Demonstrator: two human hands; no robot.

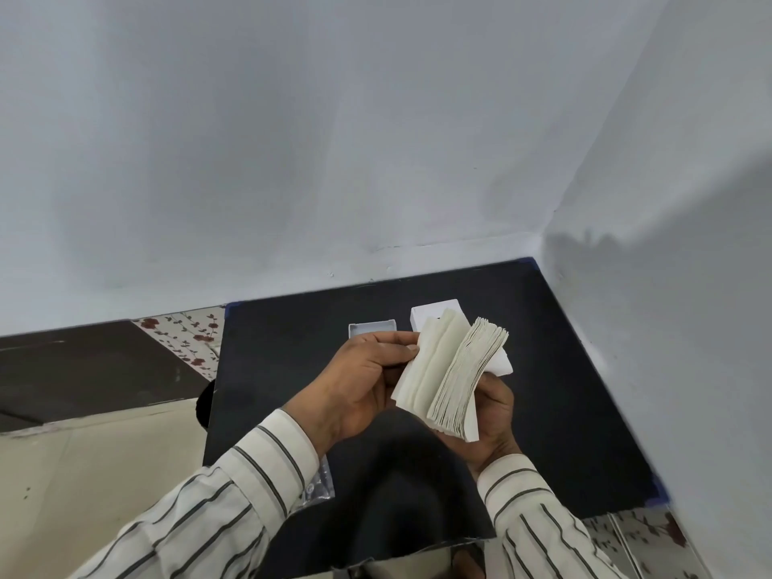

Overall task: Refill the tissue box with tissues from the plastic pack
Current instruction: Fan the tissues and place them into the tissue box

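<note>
A thick stack of white folded tissues is held up above the black mat. My right hand grips the stack from below. My left hand pinches the top sheets at their left edge and peels them open like a book. Behind the hands, an open white box tray lies on the mat. A white box lid or second box part stands just right of it, partly hidden by the tissues. A clear plastic pack peeks out from under my left sleeve.
The mat sits in a corner between two pale blue-grey walls. Floral-patterned tile and a dark strip lie to the left, cream floor nearer me. More floral tile shows at bottom right.
</note>
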